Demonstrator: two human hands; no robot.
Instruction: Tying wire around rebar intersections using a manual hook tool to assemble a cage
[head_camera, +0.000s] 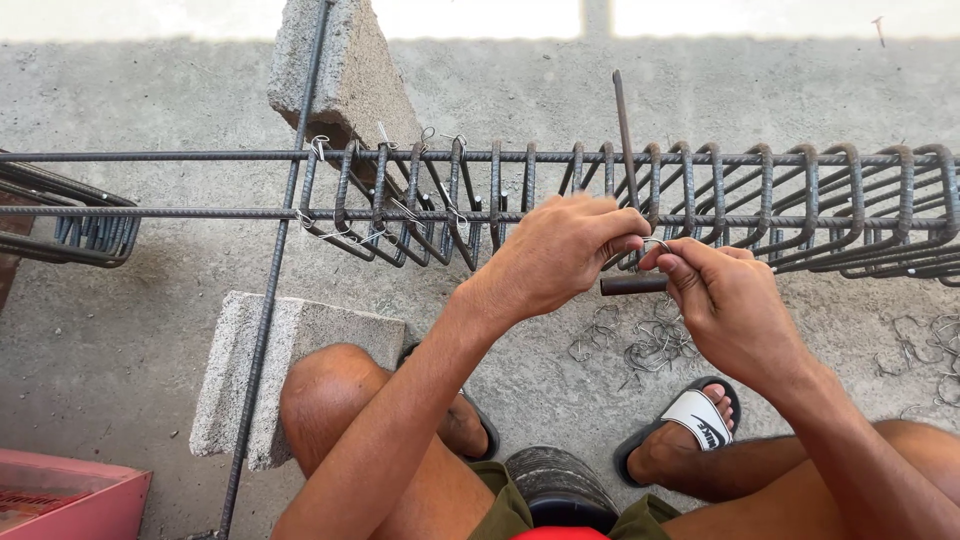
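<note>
Rebar cage resting across two concrete blocks, seen from above. Centre of the frame: the left hand (565, 250) has its fingers closed around a loop of thin tie wire (655, 243) at the lower long bar (200, 212), beside a steel hook tool (627, 135) whose shaft rises toward the top of the frame. The right hand (725, 300), just right of centre, pinches the same wire with thumb and forefinger and has a short dark handle (633, 285) lying across its fingers.

Risks, as judged from this view: the cut wire ends sit against bare fingertips and could prick them; the hook could slip off the loop if the wire is not held taut; loose stirrups may slide along the bars, spoiling the spacing; the feet wear only open sandals (700, 415) next to scattered wire.

Counts: two hands; two long bars running left to right, upper (150, 156) and lower; one thin rod (270, 300) crossing them at left; two concrete blocks, upper (340, 70) and lower left (250, 370); one pile of spare ties (650, 345) on the ground; stirrups (810, 195) overlap too closely to count exactly.
</note>
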